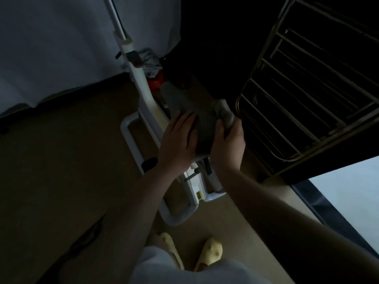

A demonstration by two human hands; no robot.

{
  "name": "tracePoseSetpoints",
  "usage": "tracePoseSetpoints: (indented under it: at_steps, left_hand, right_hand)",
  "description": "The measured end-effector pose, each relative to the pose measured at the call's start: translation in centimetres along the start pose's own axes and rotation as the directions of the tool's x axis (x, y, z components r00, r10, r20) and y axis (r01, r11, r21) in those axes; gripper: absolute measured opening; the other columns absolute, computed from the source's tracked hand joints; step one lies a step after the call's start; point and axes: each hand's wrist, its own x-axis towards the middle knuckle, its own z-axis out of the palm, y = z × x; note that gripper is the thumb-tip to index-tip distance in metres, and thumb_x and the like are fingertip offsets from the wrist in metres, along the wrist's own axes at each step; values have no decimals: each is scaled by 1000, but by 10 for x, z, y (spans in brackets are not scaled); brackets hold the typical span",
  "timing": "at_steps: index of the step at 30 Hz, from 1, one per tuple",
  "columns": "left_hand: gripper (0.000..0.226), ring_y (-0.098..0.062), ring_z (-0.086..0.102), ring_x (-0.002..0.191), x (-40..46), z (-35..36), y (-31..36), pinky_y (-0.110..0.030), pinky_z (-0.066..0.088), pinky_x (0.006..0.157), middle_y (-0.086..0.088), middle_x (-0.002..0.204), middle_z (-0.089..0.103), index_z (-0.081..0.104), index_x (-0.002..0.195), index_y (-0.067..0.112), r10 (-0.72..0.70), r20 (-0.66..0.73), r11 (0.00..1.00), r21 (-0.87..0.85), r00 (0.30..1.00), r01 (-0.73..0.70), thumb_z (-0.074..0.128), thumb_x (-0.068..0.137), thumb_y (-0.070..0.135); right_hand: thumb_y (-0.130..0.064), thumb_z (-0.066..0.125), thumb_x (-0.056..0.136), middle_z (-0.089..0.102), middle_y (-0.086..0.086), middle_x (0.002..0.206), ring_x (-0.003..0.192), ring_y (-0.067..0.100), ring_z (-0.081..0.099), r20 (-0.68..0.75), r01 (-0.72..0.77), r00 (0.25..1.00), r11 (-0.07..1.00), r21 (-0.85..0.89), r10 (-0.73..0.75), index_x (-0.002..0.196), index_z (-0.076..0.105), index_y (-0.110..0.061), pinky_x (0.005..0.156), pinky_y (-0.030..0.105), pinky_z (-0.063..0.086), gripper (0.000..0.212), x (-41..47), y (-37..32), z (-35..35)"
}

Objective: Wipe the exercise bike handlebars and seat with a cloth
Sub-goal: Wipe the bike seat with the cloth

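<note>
I'm looking down on a dim room, and the job sits in the seat stage as far as I can judge. Starting at the left: a pale sheet or curtain (pixel 51 48) fills the 10 o'clock corner, and below it runs bare tan floor (pixel 61 160) with a dark crack or cord trailing toward 7 o'clock, too dim to tell which. Moving in, the white bike frame (pixel 141 83) climbs toward 12 o'clock; its handlebars are out of my view, so I can't say whether they've been wiped. Something red (pixel 155 80) and a bundle of grey fabric sit against the post.

Centre now: my left hand (pixel 178 144) lies flat on the left side of the dark seat (pixel 203 124), fingers straight and together, steadying it. Just beside it, my right hand (pixel 227 144) has its fingers curled tight round a bunched grey cloth (pixel 224 113), which pokes up at the seat's right edge, touching it. No streaks or damp patches show in this light, so how much of the seat is done I can't tell.

At 6 o'clock, two yellow slippers (pixel 209 253) on the floor. Off to the right, a metal drying rack (pixel 307 89) tilts from 1 to 3 o'clock, close to the seat, with a pale surface (pixel 348 191) glowing at 4 o'clock.
</note>
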Motion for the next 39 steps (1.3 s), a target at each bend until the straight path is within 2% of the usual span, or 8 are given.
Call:
tracePoseSetpoints:
  at_steps: [3,7,10,17,20,26,29,39]
  left_hand:
    - [57,-19,18,144,1,-2,-2,-24,12,117,-2,151,35,40,143,15,23,25,1000,10,999,-24,19,96,40]
    - [56,-16,8,146,1,-5,-6,-31,12,117,8,154,29,38,143,26,53,97,996,-81,994,-45,17,95,45]
    - [56,-18,4,147,4,-7,-18,-38,10,119,7,155,27,37,145,26,128,179,982,-160,975,-100,17,96,45]
    - [48,-17,24,139,33,-33,-48,-39,22,114,8,148,39,44,140,29,397,293,915,-202,870,-350,28,97,39]
    - [49,-17,24,142,44,-29,-56,-41,21,115,3,149,39,44,141,22,482,294,875,-211,826,-436,25,99,37]
    - [54,-9,1,145,39,-22,-58,-21,-10,113,9,157,19,24,149,26,464,340,886,-206,818,-416,15,98,42]
    - [55,-11,4,144,41,-19,-60,-24,-7,113,4,156,23,24,148,25,472,328,882,-177,818,-437,16,96,40]
    - [58,-10,5,144,43,-20,-60,-29,-4,112,6,157,21,24,148,30,458,359,889,-170,813,-426,13,93,46]
  right_hand:
    - [-26,45,96,49,8,133,126,24,45,20,155,988,988,-6,-155,130,45,-12,103,38,41,36,-24,-2,3]
    - [-27,44,98,59,2,111,100,15,56,-19,-129,991,988,85,131,118,53,-17,85,31,47,24,14,-5,-1]
    - [-23,45,98,49,-1,129,123,16,45,-111,-77,990,994,83,86,130,46,-17,99,24,39,32,-24,-17,18]
    - [-29,44,95,58,3,122,113,19,53,-317,-248,902,953,177,293,125,53,-18,99,47,43,33,-7,-25,31]
    - [-22,44,99,32,0,151,141,14,24,-369,-161,906,976,150,206,140,41,-17,117,37,22,42,-49,-41,62]
    - [-39,42,93,37,-2,149,138,15,31,-474,-213,841,965,150,260,138,40,-28,113,41,30,47,-34,-30,59]
    - [-24,46,99,17,-9,157,144,7,14,-485,-217,823,953,211,295,144,30,-28,114,21,18,48,-70,-52,97]
    - [-19,46,98,32,-2,150,139,10,28,-587,-184,720,918,351,369,147,25,-19,115,28,25,54,-71,-60,113]
